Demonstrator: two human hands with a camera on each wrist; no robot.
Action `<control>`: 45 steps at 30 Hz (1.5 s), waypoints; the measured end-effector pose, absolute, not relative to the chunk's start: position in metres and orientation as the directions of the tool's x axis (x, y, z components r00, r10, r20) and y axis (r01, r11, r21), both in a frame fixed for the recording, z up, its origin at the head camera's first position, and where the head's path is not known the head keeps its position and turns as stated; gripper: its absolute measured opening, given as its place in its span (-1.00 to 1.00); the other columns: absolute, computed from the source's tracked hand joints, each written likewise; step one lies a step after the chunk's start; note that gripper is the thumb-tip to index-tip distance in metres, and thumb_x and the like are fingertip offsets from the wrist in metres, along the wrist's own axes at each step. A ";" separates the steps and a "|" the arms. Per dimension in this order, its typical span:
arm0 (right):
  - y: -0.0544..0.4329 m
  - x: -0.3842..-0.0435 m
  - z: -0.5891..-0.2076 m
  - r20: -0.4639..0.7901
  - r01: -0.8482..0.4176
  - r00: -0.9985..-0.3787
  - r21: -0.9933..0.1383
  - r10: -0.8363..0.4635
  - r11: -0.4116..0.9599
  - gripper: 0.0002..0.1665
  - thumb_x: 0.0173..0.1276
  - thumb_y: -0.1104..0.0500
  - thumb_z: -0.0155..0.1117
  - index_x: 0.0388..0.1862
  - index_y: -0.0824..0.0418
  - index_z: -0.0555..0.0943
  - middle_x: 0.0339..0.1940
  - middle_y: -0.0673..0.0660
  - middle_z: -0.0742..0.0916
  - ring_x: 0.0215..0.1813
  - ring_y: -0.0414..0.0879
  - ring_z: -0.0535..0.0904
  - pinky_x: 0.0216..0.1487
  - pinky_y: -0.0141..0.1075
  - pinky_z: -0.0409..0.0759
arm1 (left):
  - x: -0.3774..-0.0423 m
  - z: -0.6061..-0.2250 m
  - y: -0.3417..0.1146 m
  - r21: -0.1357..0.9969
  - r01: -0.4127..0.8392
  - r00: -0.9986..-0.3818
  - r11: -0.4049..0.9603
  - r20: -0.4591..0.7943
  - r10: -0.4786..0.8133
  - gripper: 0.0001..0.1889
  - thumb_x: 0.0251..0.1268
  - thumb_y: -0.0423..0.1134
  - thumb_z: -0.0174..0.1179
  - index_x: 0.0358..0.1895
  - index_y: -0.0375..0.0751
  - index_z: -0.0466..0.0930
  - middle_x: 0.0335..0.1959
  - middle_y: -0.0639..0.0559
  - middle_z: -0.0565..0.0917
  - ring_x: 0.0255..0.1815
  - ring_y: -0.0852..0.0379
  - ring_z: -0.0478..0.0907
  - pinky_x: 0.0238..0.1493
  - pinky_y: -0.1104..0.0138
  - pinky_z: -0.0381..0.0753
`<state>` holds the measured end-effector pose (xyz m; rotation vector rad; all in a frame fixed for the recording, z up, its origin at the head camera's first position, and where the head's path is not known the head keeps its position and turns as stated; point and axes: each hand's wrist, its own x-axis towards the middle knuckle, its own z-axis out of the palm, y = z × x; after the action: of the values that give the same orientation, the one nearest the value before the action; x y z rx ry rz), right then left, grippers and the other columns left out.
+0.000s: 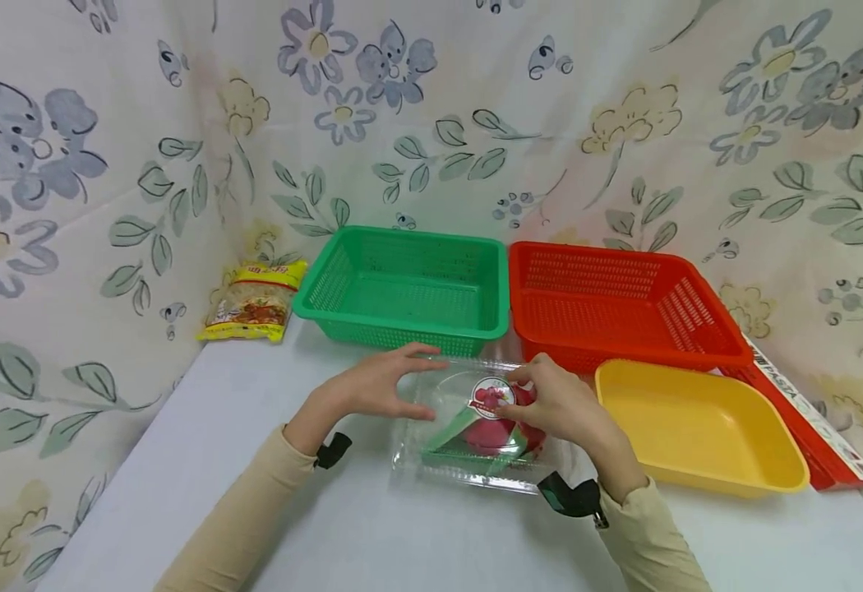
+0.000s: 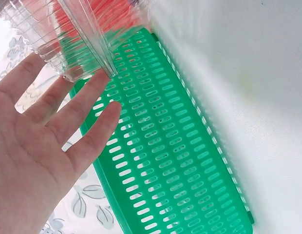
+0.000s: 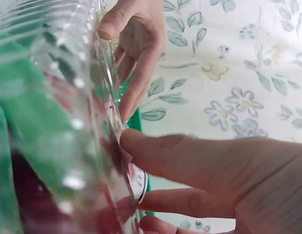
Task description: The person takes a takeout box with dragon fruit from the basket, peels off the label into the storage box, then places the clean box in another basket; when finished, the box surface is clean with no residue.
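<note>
The left hand (image 1: 372, 385) is spreading wide; under its fingertips a plastic box (image 1: 476, 436) is lying. The right hand (image 1: 563, 401) is touching it, grip unclear.

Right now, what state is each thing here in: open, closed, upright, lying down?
Clear box: looks closed, red and green showing through
Left hand: open, fingers spread at the clear box
Right hand: bent over the clear box, grip unclear
Green basket: upright, open-topped
Red basket: upright, open-topped
Yellow tray: upright, open-topped
Yellow packet: filled, seemingly sealed
Pasta box: lying partly hidden, open or closed unclear
</note>
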<state>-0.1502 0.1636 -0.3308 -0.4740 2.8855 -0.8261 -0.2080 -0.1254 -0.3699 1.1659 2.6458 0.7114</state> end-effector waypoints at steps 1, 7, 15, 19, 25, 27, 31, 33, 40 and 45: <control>0.164 -0.150 -0.332 -0.011 -0.265 -0.947 -0.540 -0.322 0.799 -0.46 0.09 0.02 0.58 0.03 0.23 0.71 -0.20 0.16 0.57 -0.23 -0.04 0.42 -0.49 -0.30 0.51 | -0.208 -0.370 -0.125 0.486 0.652 -0.681 0.582 0.038 0.732 -0.19 0.14 0.24 0.34 0.44 -0.01 0.39 0.48 0.00 0.27 0.40 -0.04 0.34 0.28 -0.01 0.43; 0.169 -0.151 -0.337 0.041 -0.310 -0.935 -0.575 -0.352 0.757 -0.81 0.18 0.14 0.51 -0.22 0.14 0.75 -0.29 0.10 0.59 -0.30 -0.07 0.50 -0.46 -0.29 0.53 | -0.204 -0.372 -0.125 0.512 0.640 -0.680 0.572 0.033 0.732 -0.19 0.14 0.24 0.35 0.44 0.01 0.39 0.49 -0.01 0.26 0.39 -0.06 0.35 0.26 -0.03 0.43; 0.175 -0.160 -0.336 0.060 -0.347 -0.911 -0.646 -0.408 0.680 -0.93 0.31 0.23 0.37 -0.38 0.16 0.67 -0.35 0.05 0.67 -0.33 -0.08 0.57 -0.40 -0.31 0.59 | -0.207 -0.370 -0.123 0.515 0.646 -0.674 0.563 0.040 0.737 -0.20 0.13 0.19 0.37 0.44 -0.02 0.39 0.49 -0.02 0.26 0.44 -0.05 0.27 0.31 -0.04 0.39; 0.178 -0.164 -0.333 0.062 -0.362 -0.894 -0.682 -0.443 0.635 -0.92 0.36 0.25 0.33 -0.36 0.22 0.65 -0.37 0.07 0.69 -0.34 -0.08 0.58 -0.37 -0.31 0.60 | -0.210 -0.367 -0.123 0.515 0.660 -0.663 0.547 0.055 0.747 -0.21 0.15 0.17 0.37 0.44 -0.04 0.39 0.50 -0.05 0.25 0.45 -0.06 0.25 0.32 -0.04 0.37; 0.179 -0.165 -0.334 0.058 -0.361 -0.886 -0.708 -0.460 0.607 -0.92 0.38 0.27 0.29 -0.34 0.24 0.64 -0.35 0.09 0.70 -0.32 -0.07 0.59 -0.33 -0.31 0.61 | -0.209 -0.368 -0.125 0.513 0.654 -0.663 0.556 0.036 0.747 -0.20 0.15 0.19 0.36 0.45 -0.02 0.38 0.50 -0.05 0.24 0.46 -0.06 0.25 0.32 -0.04 0.37; 0.180 -0.165 -0.334 0.059 -0.360 -0.886 -0.714 -0.461 0.601 -0.93 0.38 0.28 0.29 -0.33 0.24 0.63 -0.34 0.10 0.69 -0.31 -0.06 0.59 -0.32 -0.31 0.61 | -0.209 -0.369 -0.125 0.510 0.656 -0.663 0.556 0.038 0.747 -0.20 0.16 0.19 0.36 0.45 -0.01 0.38 0.50 -0.04 0.24 0.45 -0.05 0.26 0.32 -0.04 0.38; 0.182 -0.164 -0.335 0.061 -0.360 -0.885 -0.719 -0.462 0.594 -0.93 0.39 0.29 0.28 -0.32 0.25 0.62 -0.34 0.10 0.69 -0.30 -0.05 0.61 -0.32 -0.31 0.61 | -0.209 -0.370 -0.125 0.508 0.668 -0.654 0.545 0.051 0.754 -0.20 0.17 0.18 0.36 0.45 -0.04 0.37 0.50 -0.06 0.24 0.45 -0.06 0.27 0.30 -0.04 0.39; 0.183 -0.165 -0.335 0.067 -0.364 -0.885 -0.717 -0.462 0.594 -0.93 0.38 0.29 0.28 -0.33 0.24 0.62 -0.34 0.10 0.69 -0.30 -0.05 0.61 -0.32 -0.31 0.61 | -0.209 -0.370 -0.125 0.508 0.669 -0.653 0.542 0.054 0.755 -0.20 0.17 0.18 0.36 0.45 -0.05 0.37 0.50 -0.06 0.24 0.44 -0.06 0.28 0.30 -0.04 0.40; 0.184 -0.164 -0.335 0.082 -0.371 -0.883 -0.728 -0.463 0.577 -0.94 0.37 0.29 0.29 -0.33 0.25 0.63 -0.34 0.11 0.69 -0.31 -0.06 0.59 -0.35 -0.34 0.62 | -0.208 -0.370 -0.126 0.513 0.667 -0.652 0.540 0.051 0.757 -0.20 0.17 0.18 0.35 0.45 -0.06 0.37 0.50 -0.08 0.24 0.43 -0.06 0.29 0.31 -0.03 0.39; 0.187 -0.161 -0.330 0.109 -0.364 -0.897 -0.732 -0.429 0.576 -0.95 0.37 0.31 0.28 -0.32 0.27 0.62 -0.33 0.11 0.68 -0.32 -0.05 0.56 -0.34 -0.34 0.60 | -0.209 -0.370 -0.127 0.506 0.680 -0.644 0.531 0.064 0.763 -0.20 0.17 0.17 0.36 0.44 -0.08 0.37 0.49 -0.10 0.25 0.43 -0.05 0.30 0.31 -0.01 0.39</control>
<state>-0.1612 0.1867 -0.3297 -0.6855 2.7163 -1.2333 -0.2087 -0.1267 -0.3696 1.2362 2.6014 0.7498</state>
